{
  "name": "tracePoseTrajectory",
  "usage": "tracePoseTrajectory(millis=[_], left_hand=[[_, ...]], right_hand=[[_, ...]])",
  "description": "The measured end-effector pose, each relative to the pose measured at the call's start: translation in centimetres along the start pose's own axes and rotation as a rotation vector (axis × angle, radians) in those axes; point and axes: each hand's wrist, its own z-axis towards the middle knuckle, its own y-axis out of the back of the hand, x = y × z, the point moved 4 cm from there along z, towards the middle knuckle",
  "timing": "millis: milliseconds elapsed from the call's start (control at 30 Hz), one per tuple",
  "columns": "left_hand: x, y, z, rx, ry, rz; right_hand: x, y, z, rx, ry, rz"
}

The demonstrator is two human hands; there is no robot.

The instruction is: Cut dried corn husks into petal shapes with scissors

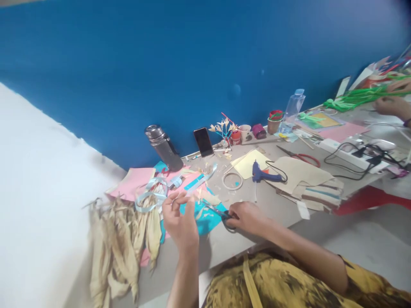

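Your left hand (181, 220) pinches a pale blue ribbon (209, 173) beside dried husks (126, 252); your right hand (245, 217) grips scissors (221, 213), blades over a blue sheet (208, 223). Beyond them, a glue gun (257, 172) lies on the desk (272, 211), and farther back a flask (167, 150) stands.

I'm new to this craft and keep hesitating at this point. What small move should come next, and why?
Probably bring the scissors up to the pale blue ribbon: the right hand holds them by the handles, blades pointing toward the left hand, whose fingertips appear to pinch the ribbon.
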Motion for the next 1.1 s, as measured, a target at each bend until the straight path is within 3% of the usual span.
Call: tracePoseTrajectory(millis=[67, 267, 367, 467, 600, 867, 1100], left_hand=[[0.0, -0.4, -0.2, 0.061, 0.021, -0.041], [0.5, -3.2, -2.8, 0.293, 0.199, -0.137], [0.4, -3.9, -3.5, 0.345, 0.254, -0.178], [1.0, -4.2, -3.7, 0.386, 0.447, -0.297], [1.7, -4.3, -3.8, 0.436, 0.669, -0.383], [1.7, -4.9, -4.4, 0.69, 0.66, -0.245], [1.9, -5.5, -5.4, 0.792, 0.871, -0.396]], right_hand=[[0.0, 0.2, 0.1, -0.041, 0.023, 0.073], [2.1, 2.6, 0.9, -0.115, 0.049, 0.752], [2.9, 3.2, 1.1, -0.113, 0.083, 0.896], [2.9, 2.8, 0.9, -0.067, 0.108, 0.982], [2.2, 2.6, 0.7, -0.028, 0.124, 0.987], [1.8, 3.7, 0.3, 0.037, 0.137, 0.821], [2.3, 5.5, -0.3, 0.147, 0.191, 0.827]])
